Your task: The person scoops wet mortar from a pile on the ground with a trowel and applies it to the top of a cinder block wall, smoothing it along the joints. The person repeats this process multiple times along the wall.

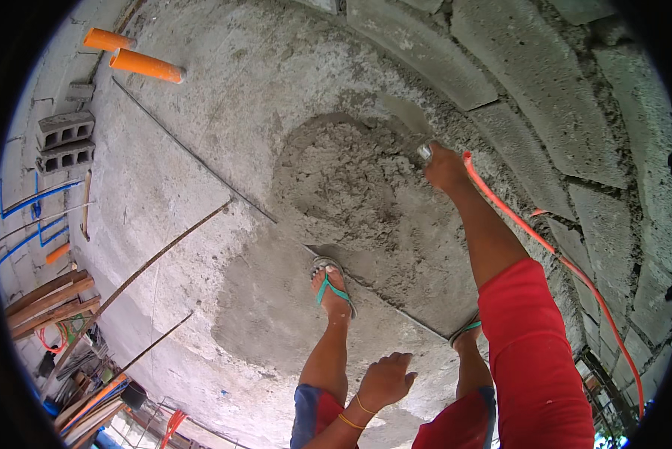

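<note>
Holds out a bare left hand (384, 382) at the lower edge, back upward, with the forearm rising from below and 2 thin yellow bands (363, 405) round the wrist. Has its fingers released, loosely bent and slightly apart, above the floor and near the legs. Reaches up from the lower right with the other arm, wrapped in a bright red fabric sleeve (530, 344) and bare beyond the cuff, extended up and to the left.

Stands just on the near side of a thin grey metal rod (418, 322), with the left foot in a grey flip-flop with green straps (331, 284) and the right foot partly hidden by the sleeve.

Past the feet, on the pale, rough concrete floor (201, 142), a broad, low mound of wet grey mortar (336, 179): lumpy and crumbly on top, darker than the dry floor, thinner and smoother on the near side, with a damp grey patch (261, 307) to its lower left.

At the mound's right edge, clenches the right hand (446, 168) around a silvery metal tool handle (425, 153), with fingers curled over it. Cannot tell the rest of the tool from the mortar.

Beside that forearm, an orange-red flexible hose (553, 251) along a grey concrete-block wall (515, 157). Farther left, a brown ribbed steel bar (152, 266), slanting, and 2 stacked grey hollow blocks (66, 142). At the upper left, 2 orange plastic pipes (147, 65) close together.
</note>
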A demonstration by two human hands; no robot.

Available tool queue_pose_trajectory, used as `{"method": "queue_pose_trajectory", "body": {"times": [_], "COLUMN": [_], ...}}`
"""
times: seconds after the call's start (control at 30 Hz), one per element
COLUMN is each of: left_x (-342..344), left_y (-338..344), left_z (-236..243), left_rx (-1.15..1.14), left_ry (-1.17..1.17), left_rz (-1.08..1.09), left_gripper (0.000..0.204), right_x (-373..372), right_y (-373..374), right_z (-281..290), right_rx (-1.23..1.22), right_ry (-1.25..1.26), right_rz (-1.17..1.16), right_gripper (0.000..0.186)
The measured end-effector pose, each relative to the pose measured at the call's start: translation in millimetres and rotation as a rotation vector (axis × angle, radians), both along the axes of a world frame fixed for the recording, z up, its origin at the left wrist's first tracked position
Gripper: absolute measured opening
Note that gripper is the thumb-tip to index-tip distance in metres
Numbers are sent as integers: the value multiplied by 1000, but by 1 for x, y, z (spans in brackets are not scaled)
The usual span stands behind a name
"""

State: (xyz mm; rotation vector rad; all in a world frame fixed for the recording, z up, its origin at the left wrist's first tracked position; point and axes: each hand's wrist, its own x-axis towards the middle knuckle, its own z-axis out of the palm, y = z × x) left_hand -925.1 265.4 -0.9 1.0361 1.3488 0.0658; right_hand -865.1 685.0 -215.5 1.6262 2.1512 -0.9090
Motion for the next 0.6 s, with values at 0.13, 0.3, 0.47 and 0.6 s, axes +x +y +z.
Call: {"method": "queue_pose_trajectory", "body": {"times": [0.13,0.3,0.47,0.6], "left_x": [-9,-18,-9,1], "left_y": [18,48,45,39], "left_z": [0,3,-9,-16], "left_rx": [114,12,41,9], "left_ry": [-93,-79,-36,-40], "left_rz": [212,140,168,168], "left_gripper": [50,51,51,50], "right_x": [-51,-6,8,-19], "right_y": [-55,-113,-132,-138], "right_z": [-40,47,108,47], "right_rx": [-198,-163,-523,-785], "right_ry": [-88,-109,-66,129], "right_rz": [68,238,40,-389], "right_gripper": [53,36,63,86]}}
